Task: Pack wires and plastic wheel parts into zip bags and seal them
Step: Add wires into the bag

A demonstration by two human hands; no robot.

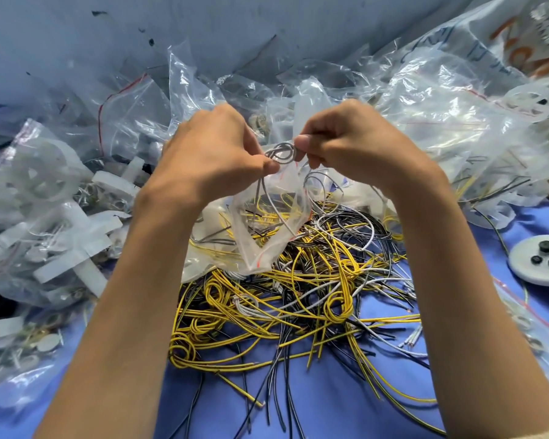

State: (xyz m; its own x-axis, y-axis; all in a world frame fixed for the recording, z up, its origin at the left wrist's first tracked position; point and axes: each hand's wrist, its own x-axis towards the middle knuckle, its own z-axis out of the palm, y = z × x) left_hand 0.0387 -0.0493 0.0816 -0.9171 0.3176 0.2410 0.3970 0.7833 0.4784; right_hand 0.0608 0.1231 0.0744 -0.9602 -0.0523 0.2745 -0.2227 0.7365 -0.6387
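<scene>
My left hand point(214, 153) and my right hand point(346, 137) are raised together above the table. Between their fingertips sits a coiled grey wire point(281, 152), its loose ends trailing down. A small clear zip bag point(267, 223) with a red seal line hangs open below the hands, held at its top edge by both. The grey wire's ends reach into the bag's mouth. Below lies a tangled pile of yellow, black and grey wires point(298, 305). White plastic wheel parts point(38, 172) lie at the left, partly inside clear bags.
Heaps of clear zip bags point(441, 122) fill the back and right of the blue table point(346, 407). A white disc with three black knobs point(542, 259) lies at the right edge. Small metal rings in bags point(29, 350) sit front left. A grey wall rises behind.
</scene>
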